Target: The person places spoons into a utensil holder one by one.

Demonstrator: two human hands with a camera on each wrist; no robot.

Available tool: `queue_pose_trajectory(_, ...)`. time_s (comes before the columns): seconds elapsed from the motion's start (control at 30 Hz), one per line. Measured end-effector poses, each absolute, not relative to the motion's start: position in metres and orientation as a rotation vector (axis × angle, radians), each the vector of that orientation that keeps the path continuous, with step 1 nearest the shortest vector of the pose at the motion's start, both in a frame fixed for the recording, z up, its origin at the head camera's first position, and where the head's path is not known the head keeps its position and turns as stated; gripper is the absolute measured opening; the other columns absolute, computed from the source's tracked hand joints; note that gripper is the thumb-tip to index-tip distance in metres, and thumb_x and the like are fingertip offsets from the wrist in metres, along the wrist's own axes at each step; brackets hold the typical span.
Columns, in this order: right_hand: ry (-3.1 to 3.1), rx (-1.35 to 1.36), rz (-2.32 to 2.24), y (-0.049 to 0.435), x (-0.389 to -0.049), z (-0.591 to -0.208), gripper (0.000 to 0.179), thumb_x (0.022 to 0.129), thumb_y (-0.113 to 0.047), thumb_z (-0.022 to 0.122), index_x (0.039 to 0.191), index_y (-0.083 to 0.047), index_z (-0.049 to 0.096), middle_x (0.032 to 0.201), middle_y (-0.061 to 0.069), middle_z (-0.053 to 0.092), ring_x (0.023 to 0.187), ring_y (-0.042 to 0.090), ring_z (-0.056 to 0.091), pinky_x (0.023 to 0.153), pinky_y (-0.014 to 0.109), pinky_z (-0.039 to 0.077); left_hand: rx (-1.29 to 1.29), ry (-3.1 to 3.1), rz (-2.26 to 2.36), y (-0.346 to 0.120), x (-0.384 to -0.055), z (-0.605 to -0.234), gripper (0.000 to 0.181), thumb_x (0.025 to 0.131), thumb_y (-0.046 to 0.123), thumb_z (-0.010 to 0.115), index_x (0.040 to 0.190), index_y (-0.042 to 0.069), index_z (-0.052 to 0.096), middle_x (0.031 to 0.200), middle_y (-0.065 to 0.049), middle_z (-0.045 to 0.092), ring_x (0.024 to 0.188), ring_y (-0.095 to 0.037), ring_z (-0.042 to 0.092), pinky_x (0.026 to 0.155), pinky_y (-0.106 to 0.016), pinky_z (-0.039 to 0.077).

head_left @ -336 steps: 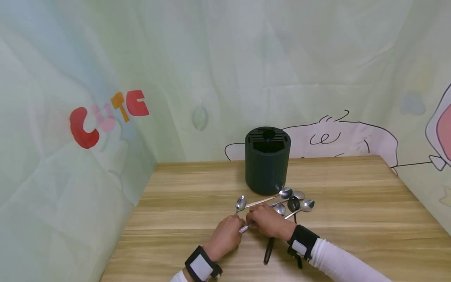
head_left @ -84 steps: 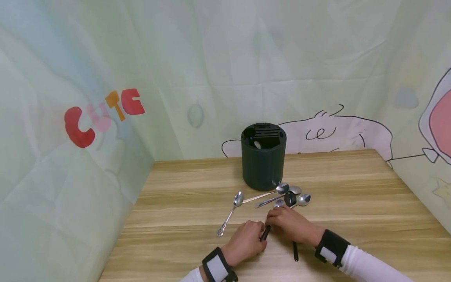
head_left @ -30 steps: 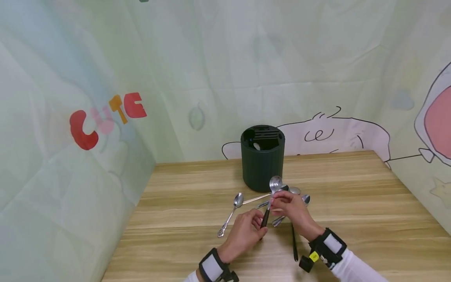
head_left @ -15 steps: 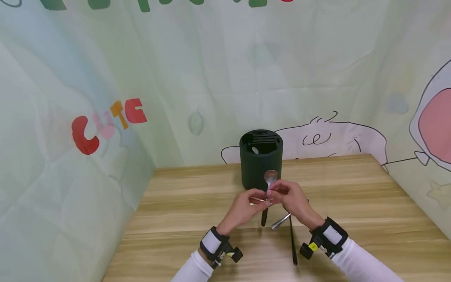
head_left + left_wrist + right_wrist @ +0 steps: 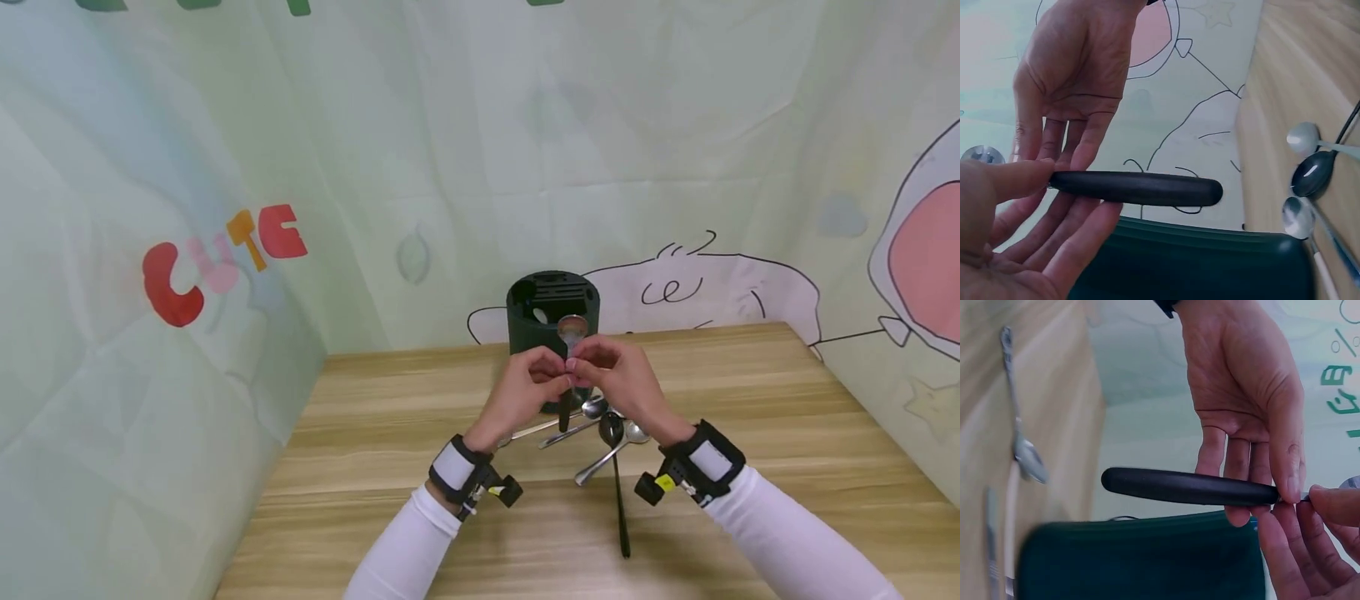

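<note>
1. The painted cloth [image 5: 375, 125] is hung at 12 o'clock, behind everything. Its green writing is cut off at the top in the head view, but more is shown in the right wrist view.
2. The wood table [image 5: 750, 433] is spread out below. Its far edge is met by the cloth, and wide wood is seen at 9 and 3 o'clock from the spoons.
3. The dark green pot [image 5: 527, 332] is stood near that far edge. Its inside, with a small pale thing in it, is seen only in the head view.
4. The left hand [image 5: 521, 392] and the right hand [image 5: 626, 379] are held together before the pot. Thumbs and fingers are nearly closed, and the black-handled spoon [image 5: 572, 327] is pinched by both at its neck.
5. That spoon is held off the table, bowl at 12 o'clock, handle at 6. Half a second ago it was held lower; now its bowl is seen across the pot's front rim. The whole handle is shown best in the wrist views.
6. The long black spoon [image 5: 611, 427], pointed to 6 o'clock, is crossed by a silver spoon [image 5: 596, 467], its handle toward 8.
7. The fancy spoon [image 5: 1027, 459] is shown whole in the right wrist view, but is mostly hidden in the head view.
</note>
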State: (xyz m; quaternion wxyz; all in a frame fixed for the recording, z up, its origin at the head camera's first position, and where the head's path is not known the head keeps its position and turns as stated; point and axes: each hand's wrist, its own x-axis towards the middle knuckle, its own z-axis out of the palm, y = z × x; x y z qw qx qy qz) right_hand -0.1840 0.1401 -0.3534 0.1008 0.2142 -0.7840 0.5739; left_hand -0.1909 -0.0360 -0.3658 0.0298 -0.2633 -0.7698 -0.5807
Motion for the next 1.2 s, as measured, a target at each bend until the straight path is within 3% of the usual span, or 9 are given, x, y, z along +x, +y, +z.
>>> queue_pose_trajectory(0.27,-2.229,0.739,1.719,0.139,-0.201,-0.317,0.013,0.085,-0.012,0.065,0.097,-0.006,0.062,0.089,0.011,0.065,0.08,0.02,0.063,0.065,0.032,0.054,-0.856,-2.285,-1.653,-0.036,-0.204,-0.33,0.01,0.086,0.009,0.064,0.095,0.007,0.06,0.085,-0.006,0.065,0.07,-0.016,0.063,0.058,-0.029,0.054)
queue_pose_trajectory(0.5,-2.18,0.746,1.654,0.14,-0.215,-0.287,0.015,0.084,-0.012,0.066,0.096,-0.005,0.063,0.089,0.011,0.065,0.085,0.019,0.063,0.065,0.031,0.054,-0.904,-2.211,-1.618,-0.032,-0.22,-0.301,0.013,0.086,0.003,0.062,0.098,-0.002,0.058,0.087,-0.017,0.064,0.072,-0.026,0.063,0.06,-0.039,0.055)
queue_pose_trajectory(0.77,-2.17,0.727,1.645,0.141,-0.229,-0.266,0.018,0.086,-0.018,0.065,0.1,-0.008,0.061,0.092,0.008,0.063,0.089,0.017,0.061,0.069,0.03,0.054,-0.871,-2.201,-1.537,-0.028,-0.239,-0.281,0.011,0.087,0.013,0.064,0.098,0.01,0.06,0.084,-0.003,0.065,0.073,-0.011,0.062,0.063,-0.028,0.054)
queue_pose_trajectory(1.2,-2.132,0.711,1.603,0.144,-0.248,-0.246,0.02,0.089,-0.022,0.062,0.105,-0.01,0.061,0.095,0.006,0.063,0.088,0.016,0.061,0.073,0.029,0.053,-0.853,-2.181,-1.476,-0.02,-0.26,-0.259,0.01,0.089,0.018,0.062,0.097,0.014,0.061,0.085,0.002,0.065,0.08,-0.007,0.061,0.068,-0.027,0.053)
